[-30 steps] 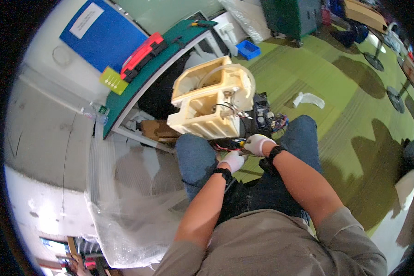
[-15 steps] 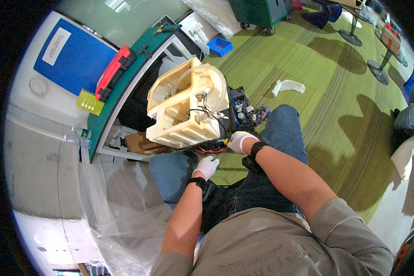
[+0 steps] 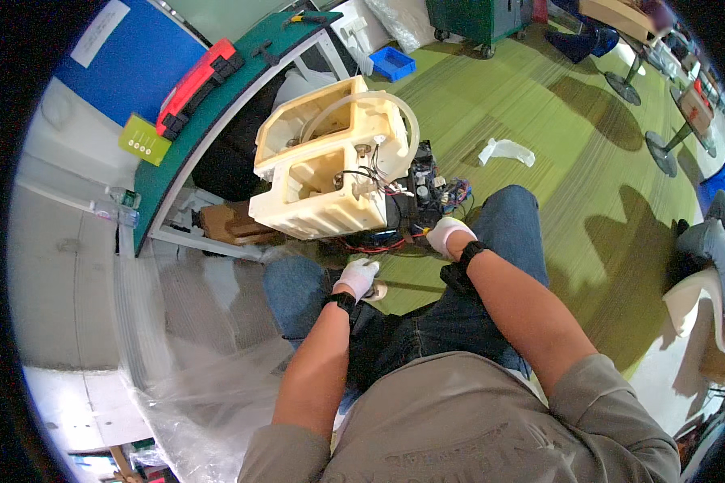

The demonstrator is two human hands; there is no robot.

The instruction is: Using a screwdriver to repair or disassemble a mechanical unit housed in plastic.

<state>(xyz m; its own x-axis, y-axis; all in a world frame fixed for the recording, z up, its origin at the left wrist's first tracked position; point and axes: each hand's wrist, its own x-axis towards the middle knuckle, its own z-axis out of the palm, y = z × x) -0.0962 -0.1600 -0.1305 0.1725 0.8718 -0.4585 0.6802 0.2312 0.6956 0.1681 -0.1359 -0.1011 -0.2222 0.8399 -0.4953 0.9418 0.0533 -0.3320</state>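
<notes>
A cream plastic appliance housing (image 3: 318, 213) with open compartments stands in front of my knees, a clear curved tube (image 3: 413, 129) and loose wires (image 3: 372, 175) at its right side. Against it sits a black base (image 3: 423, 189) with circuit parts and coloured wires. My right hand (image 3: 449, 235), in a white glove, is closed round a small yellow-ended tool (image 3: 424, 232) at the base's near edge, close to red wires (image 3: 387, 246). My gloved left hand (image 3: 357, 277) is held before the housing with its fingers curled; what they hold, if anything, is hidden. Beside it shows a pale rounded thing (image 3: 375, 291).
At left, a green-topped bench (image 3: 217, 101) carries a red-and-black tool case (image 3: 197, 87) and a hammer (image 3: 308, 18). A cardboard box (image 3: 234, 225) lies beneath. Beyond are a blue bin (image 3: 393, 63), a green wheeled cabinet (image 3: 477, 20) and a white cloth-like piece (image 3: 507, 151) on the carpet.
The whole view has shifted a little. My right hand has moved slightly right along the base with the yellow-ended tool. The pale rounded thing now shows beside my left hand.
</notes>
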